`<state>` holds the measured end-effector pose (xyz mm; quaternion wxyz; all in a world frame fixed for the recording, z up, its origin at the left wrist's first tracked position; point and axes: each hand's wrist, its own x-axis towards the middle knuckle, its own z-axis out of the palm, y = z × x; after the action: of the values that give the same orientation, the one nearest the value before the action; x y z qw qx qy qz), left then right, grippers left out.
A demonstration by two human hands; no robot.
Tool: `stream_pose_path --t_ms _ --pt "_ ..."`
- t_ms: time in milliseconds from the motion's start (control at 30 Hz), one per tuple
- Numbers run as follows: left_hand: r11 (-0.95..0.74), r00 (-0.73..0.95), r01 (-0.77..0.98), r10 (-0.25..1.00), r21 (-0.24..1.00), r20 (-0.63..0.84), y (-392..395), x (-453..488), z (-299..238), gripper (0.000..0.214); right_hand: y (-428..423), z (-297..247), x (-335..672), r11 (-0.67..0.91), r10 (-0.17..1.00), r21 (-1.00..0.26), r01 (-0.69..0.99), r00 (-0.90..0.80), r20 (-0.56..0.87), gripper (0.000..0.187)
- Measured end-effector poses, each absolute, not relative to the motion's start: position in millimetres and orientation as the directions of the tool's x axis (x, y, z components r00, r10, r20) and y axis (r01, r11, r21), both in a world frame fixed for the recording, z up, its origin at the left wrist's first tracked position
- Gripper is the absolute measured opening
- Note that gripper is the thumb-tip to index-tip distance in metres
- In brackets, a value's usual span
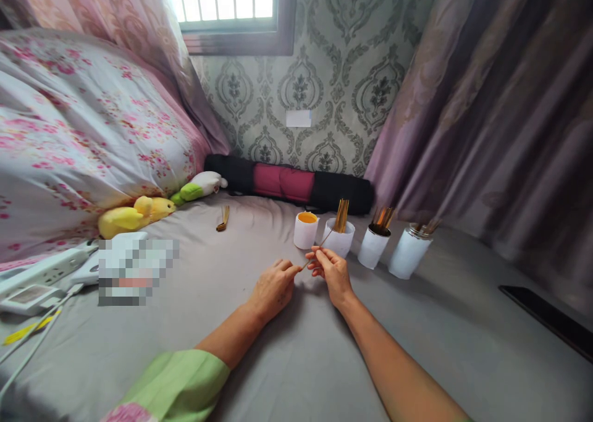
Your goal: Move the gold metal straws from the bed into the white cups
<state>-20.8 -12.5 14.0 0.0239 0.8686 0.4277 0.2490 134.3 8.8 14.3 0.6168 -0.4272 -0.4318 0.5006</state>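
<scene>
In the head view, my left hand (277, 289) and my right hand (336, 277) are close together above the grey sheet. Both pinch one thin brownish stick (306, 264): left fingers at its lower end, right fingers further up, with its tip slanting up to the right. Just beyond stand white-wrapped cups in a row. The leftmost cup (305, 235) shows an orange inside. A wider cup (345, 248) holds upright gold sticks (342, 217). Two more cups, a third (373, 252) and a fourth (408, 256), also hold thin sticks.
A small gold bundle (223, 220) lies apart on the grey sheet (259, 236). Along the wall rests a black and red roll (283, 183). Plush toys (134, 216), a power strip (50, 265) and cables are at left. A dark flat object (549, 320) lies at right.
</scene>
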Motion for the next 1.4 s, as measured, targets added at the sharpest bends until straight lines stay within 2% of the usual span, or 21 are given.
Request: stream_pose_path --t_ms 233,467,667,900,1167,1300,1400 --pt "-0.640 0.504 0.717 0.749 0.276 0.430 -11 -21 11 0.034 11 11 134 0.160 0.982 -0.965 -0.207 0.132 0.134 0.035" --pt "-0.642 0.481 0.683 0.754 0.348 0.447 -9 -20 7 0.032 12 10 133 0.167 0.980 -0.970 -0.179 0.140 0.143 0.035" --pt "-0.634 0.437 0.617 0.769 0.467 0.467 -5 -18 2 0.028 11 9 135 0.171 0.980 -0.972 -0.162 0.133 0.150 0.036" --pt "-0.564 0.381 0.523 0.826 0.639 0.416 -5 -15 6 0.027 12 9 135 0.172 0.980 -0.972 -0.162 0.127 0.153 0.035" --pt "-0.309 0.335 0.367 0.924 0.877 0.185 -4 -12 6 0.028 13 8 135 0.172 0.979 -0.971 -0.165 0.135 0.151 0.035" --pt "-0.085 0.317 0.192 0.948 0.978 0.020 -3 -8 6 0.027 13 9 135 0.178 0.977 -0.971 -0.159 0.145 0.155 0.034" --pt "0.017 0.317 0.065 0.948 0.998 -0.037 -3 -7 6 0.025 13 8 135 0.181 0.976 -0.971 -0.159 0.147 0.158 0.034"
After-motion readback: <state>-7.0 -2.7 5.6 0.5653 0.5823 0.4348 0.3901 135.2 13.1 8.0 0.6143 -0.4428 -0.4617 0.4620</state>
